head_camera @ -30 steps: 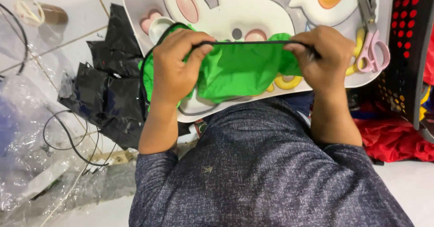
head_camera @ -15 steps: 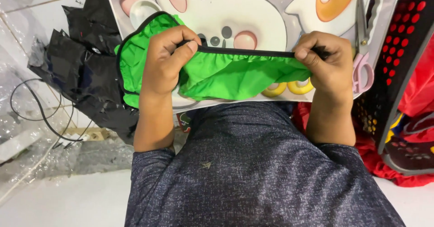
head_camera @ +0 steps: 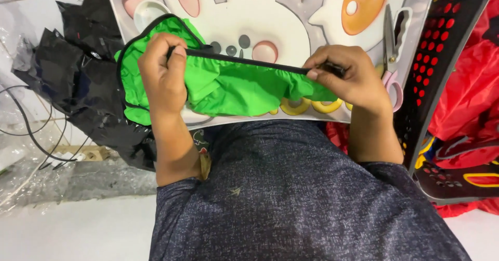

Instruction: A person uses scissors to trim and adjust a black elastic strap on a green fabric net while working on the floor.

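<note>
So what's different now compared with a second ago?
The hands have drawn apart: the left hand and right hand now stretch the black elastic edge of the green fabric piece out straight. Both kept their grip. The scissors still lie on the cartoon-printed board.

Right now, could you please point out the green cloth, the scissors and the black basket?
green cloth [head_camera: 244,87], head view, gathered middle.
scissors [head_camera: 391,42], head view, blades.
black basket [head_camera: 442,58], head view, perforated wall.

fabric piece [head_camera: 244,87]: bright green, black elastic trim
lap table [head_camera: 291,16]: white-grey cartoon bunny print, pink ears, orange carrot
scissors [head_camera: 391,58]: pink handles
basket [head_camera: 442,53]: black, red dots
shirt [head_camera: 291,198]: dark heathered blue-grey
bags [head_camera: 78,79]: black
</note>
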